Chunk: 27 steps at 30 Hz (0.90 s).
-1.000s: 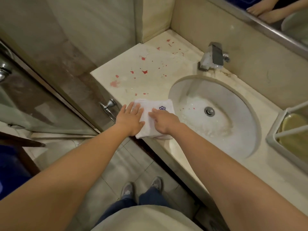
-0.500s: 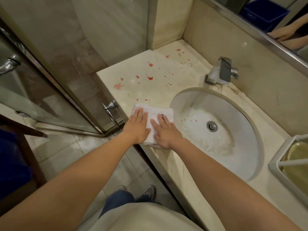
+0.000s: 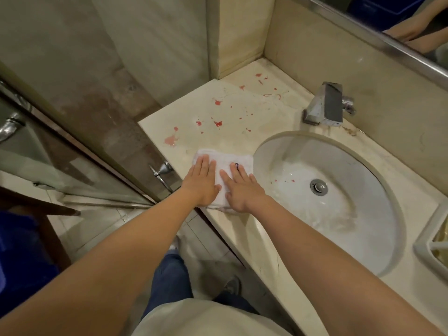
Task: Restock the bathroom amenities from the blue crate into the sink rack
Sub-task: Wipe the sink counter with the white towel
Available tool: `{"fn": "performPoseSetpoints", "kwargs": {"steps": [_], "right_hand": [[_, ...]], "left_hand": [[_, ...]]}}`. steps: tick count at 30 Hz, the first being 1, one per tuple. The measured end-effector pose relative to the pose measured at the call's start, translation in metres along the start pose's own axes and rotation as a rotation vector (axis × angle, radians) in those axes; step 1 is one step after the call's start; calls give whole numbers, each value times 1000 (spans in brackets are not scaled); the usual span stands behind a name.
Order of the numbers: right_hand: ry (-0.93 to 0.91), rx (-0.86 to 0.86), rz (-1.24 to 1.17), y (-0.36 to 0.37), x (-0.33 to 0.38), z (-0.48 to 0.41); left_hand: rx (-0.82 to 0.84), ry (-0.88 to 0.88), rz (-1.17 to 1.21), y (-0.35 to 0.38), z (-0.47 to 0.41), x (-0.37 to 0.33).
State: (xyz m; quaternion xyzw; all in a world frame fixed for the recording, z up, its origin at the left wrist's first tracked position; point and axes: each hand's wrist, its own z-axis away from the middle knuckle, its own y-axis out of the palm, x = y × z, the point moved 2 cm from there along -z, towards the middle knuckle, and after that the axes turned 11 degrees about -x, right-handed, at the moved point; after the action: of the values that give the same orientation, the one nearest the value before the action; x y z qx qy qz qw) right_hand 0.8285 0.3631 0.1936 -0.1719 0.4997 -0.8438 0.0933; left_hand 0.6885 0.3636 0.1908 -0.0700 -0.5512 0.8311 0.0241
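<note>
A folded white towel (image 3: 225, 159) with a small dark emblem lies on the marble counter (image 3: 242, 112), just left of the sink basin. My left hand (image 3: 202, 183) lies flat on its left half, fingers straight. Beside it, my right hand (image 3: 242, 187) presses flat on the right half, partly covering the emblem. The white sink rack (image 3: 426, 236) shows at the right edge, cut off by the frame. The blue crate (image 3: 14, 253) sits low at the far left.
Red stains (image 3: 218, 123) spot the counter behind the towel. A chrome tap (image 3: 324, 105) stands over the oval basin (image 3: 339, 197). A glass shower door with a metal handle (image 3: 161, 170) borders the counter's left. A mirror (image 3: 400, 18) runs along the back wall.
My right hand went from curled on the towel to flat on it. Both hands slid slightly forward over the towel. The view shifted so the counter sits lower in frame.
</note>
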Motion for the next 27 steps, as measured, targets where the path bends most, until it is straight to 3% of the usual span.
{"fn": "performPoseSetpoints", "kwargs": {"steps": [7,20,27], "right_hand": [[108,-24,-45,-11,2,-27],[507,-76,-234,-29,27,-65],[644,-109,-297,-35,41,-78]], "left_hand": [[27,121,-45,-16,-41,18],[59,496,-183,-52,-115,44],[88,613,-221,-60,-136,47]]}}
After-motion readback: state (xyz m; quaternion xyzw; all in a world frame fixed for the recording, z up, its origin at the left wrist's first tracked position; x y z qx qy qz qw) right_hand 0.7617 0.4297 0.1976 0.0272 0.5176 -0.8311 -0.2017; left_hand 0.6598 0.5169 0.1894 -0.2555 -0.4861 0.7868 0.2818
